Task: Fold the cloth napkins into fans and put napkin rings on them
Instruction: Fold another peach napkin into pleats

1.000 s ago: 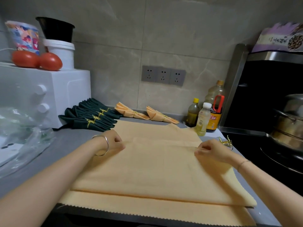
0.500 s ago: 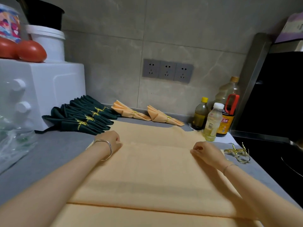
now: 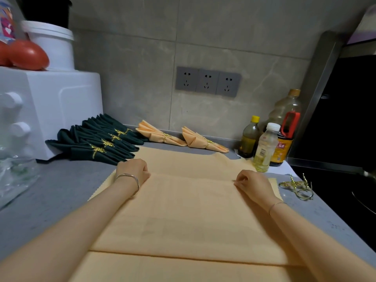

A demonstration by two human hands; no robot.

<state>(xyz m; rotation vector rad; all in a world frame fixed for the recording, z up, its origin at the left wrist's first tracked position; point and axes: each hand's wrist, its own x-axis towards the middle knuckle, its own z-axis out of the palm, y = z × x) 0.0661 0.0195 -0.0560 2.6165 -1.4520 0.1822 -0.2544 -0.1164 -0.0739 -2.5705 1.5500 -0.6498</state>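
A peach cloth napkin (image 3: 193, 210) lies spread over the grey counter (image 3: 50, 200), filling the middle and lower part of the frame, with a raised crease running across it just above centre. The left hand (image 3: 133, 171), a bangle on its wrist, pinches the left end of that crease with curled fingers. The right hand (image 3: 253, 185) pinches the right end between thumb and fingertips. At centre right, near the right hand, loose gold napkin rings (image 3: 297, 187) lie on the counter. By the wall in the upper middle, two peach fans (image 3: 162, 135) already wear rings. Left of them a row of dark green fans (image 3: 101, 144), ringed too, sits beside a white appliance (image 3: 61, 110). Bottles (image 3: 264, 147) stand at the right of the napkin's far edge
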